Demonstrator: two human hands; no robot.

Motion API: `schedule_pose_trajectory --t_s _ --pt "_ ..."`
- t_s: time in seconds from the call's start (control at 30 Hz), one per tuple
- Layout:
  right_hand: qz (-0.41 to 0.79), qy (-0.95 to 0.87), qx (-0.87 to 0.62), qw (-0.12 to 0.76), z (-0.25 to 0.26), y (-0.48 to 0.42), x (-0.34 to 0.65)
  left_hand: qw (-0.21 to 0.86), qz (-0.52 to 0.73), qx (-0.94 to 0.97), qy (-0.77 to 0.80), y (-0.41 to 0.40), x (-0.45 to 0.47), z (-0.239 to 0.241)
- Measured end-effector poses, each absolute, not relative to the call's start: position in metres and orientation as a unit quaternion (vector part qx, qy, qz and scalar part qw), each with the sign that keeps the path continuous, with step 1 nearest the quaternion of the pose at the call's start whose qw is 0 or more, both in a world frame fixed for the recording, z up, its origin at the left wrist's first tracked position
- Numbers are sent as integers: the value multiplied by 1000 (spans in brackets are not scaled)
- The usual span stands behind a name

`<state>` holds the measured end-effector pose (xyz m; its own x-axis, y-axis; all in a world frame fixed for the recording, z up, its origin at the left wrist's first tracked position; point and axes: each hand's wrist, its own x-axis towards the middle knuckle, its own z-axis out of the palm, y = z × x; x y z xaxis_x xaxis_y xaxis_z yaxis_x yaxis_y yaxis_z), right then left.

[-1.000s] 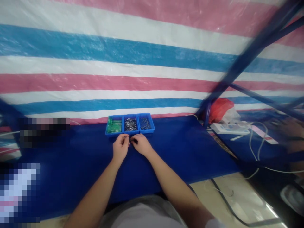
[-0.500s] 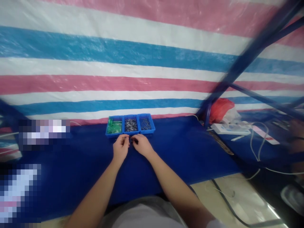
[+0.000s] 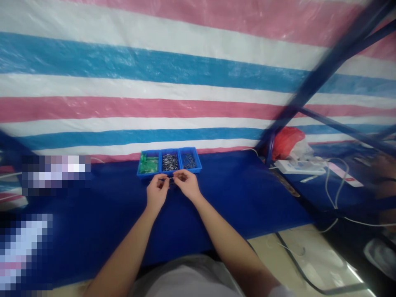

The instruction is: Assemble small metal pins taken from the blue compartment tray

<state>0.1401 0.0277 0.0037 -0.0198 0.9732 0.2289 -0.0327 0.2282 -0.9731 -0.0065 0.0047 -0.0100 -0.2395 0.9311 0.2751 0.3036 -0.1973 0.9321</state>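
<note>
Three small blue bins (image 3: 169, 172) stand side by side at the back of the blue table. The left one holds green plastic parts (image 3: 148, 163), the middle one silver metal pins (image 3: 170, 162), the right one darker pins (image 3: 188, 161). My left hand (image 3: 157, 192) and my right hand (image 3: 186, 184) meet just in front of the bins, fingers pinched. Each pinches a tiny piece that is too small to name.
A striped pink, white and blue tarp (image 3: 173, 78) hangs behind the table. At the right stand a blue metal frame (image 3: 312, 82), a red plastic bag (image 3: 286, 142), a white power strip (image 3: 298, 167) and loose cables (image 3: 335, 187). Another person's hand (image 3: 383, 165) shows at the far right.
My right hand has lifted a little and shifted toward the bins. My left hand has stayed almost in place.
</note>
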Motion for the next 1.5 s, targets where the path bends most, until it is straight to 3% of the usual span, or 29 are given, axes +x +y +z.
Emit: schedule_pose_trajectory --t_s 1.5 --pt "479 -562 -405 540 4 26 137 346 583 534 505 7 -6 -13"
